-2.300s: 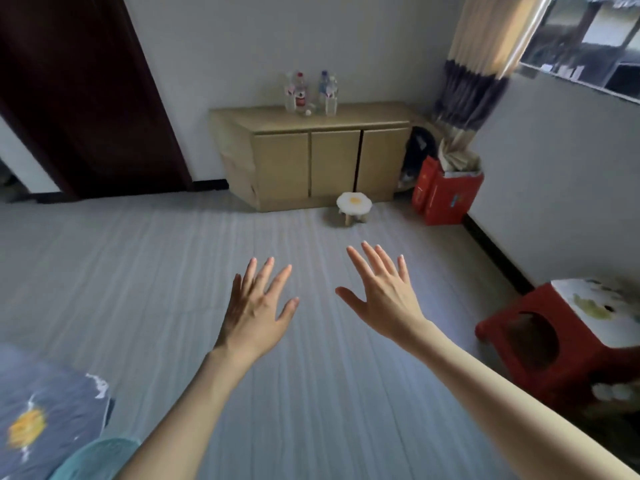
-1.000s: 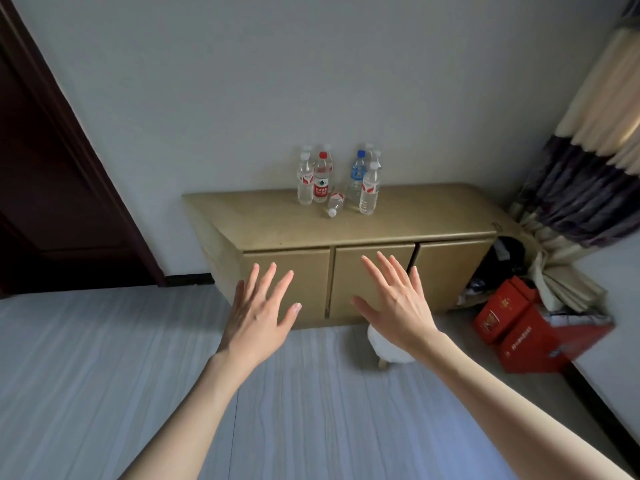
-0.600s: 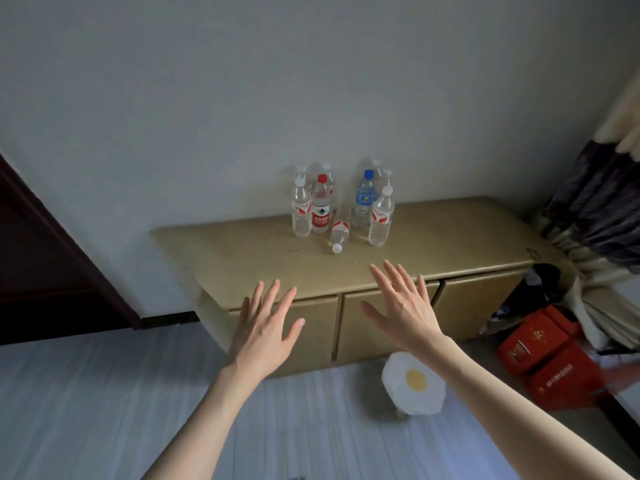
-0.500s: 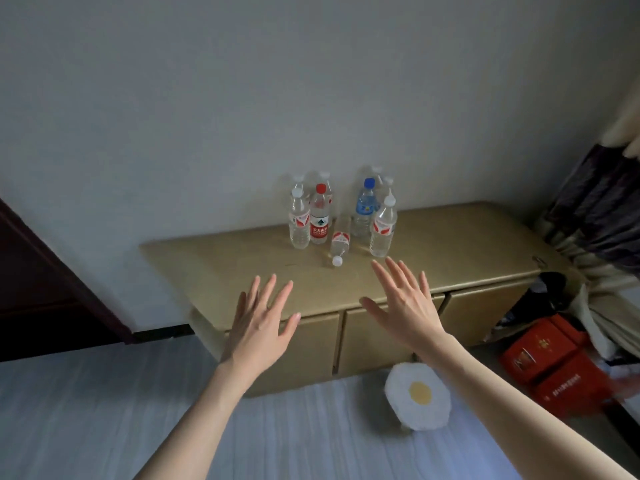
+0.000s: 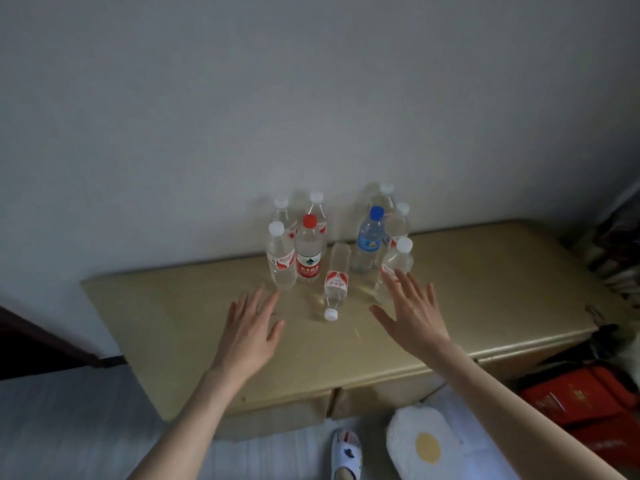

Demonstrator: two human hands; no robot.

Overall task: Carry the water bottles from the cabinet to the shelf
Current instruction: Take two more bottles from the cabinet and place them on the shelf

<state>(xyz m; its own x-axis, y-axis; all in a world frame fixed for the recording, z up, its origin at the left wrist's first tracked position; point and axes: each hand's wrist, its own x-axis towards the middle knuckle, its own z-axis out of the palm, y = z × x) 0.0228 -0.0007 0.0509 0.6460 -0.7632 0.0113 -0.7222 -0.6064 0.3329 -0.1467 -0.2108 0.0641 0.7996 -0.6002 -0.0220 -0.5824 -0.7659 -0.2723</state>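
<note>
Several clear water bottles stand against the wall on the low tan cabinet [image 5: 485,306]. Among them are a red-capped bottle [image 5: 308,254], a blue-capped bottle [image 5: 367,245] and a white-capped bottle [image 5: 280,259] at the front left. One bottle [image 5: 336,280] lies on its side, cap toward me. My left hand [image 5: 251,336] hovers over the cabinet top, fingers spread, just short of the front-left bottle. My right hand [image 5: 414,315] is spread too, its fingertips overlapping a white-capped bottle [image 5: 396,263] at the front right; whether they touch it I cannot tell. Neither hand holds anything.
A fried-egg-patterned stool [image 5: 424,445] stands on the floor in front of the cabinet, beside my slippered foot [image 5: 346,455]. Red boxes [image 5: 581,407] sit at the cabinet's right end. A dark door frame [image 5: 41,348] is at the left.
I have walked up to the cabinet, and the bottles are much closer. Both open hands have advanced over the cabinet top toward the bottles.
</note>
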